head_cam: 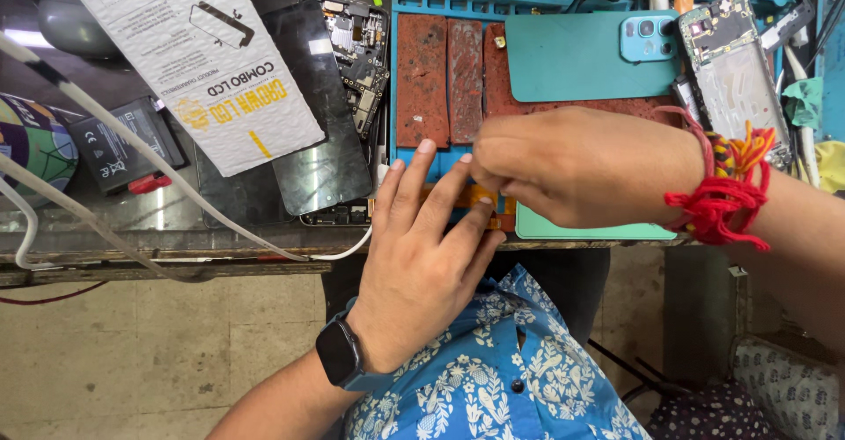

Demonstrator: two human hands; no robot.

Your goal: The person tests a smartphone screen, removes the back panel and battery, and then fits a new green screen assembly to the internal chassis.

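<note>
A cluttered repair surface (pixel 176 229) stands over tiled floor (pixel 132 352); the right hand (pixel 572 172) pinches something hidden, the left hand (pixel 422 264) lies open.

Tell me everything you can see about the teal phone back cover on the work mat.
The teal back cover lies flat on the blue work mat, at its upper right. It looks like smooth matte plastic with rounded corners. A raised camera block with round lens openings sits at its right end. Its lower edge rests over reddish-brown pads. An opened phone frame lies just right of it. Neither hand touches it.
</note>
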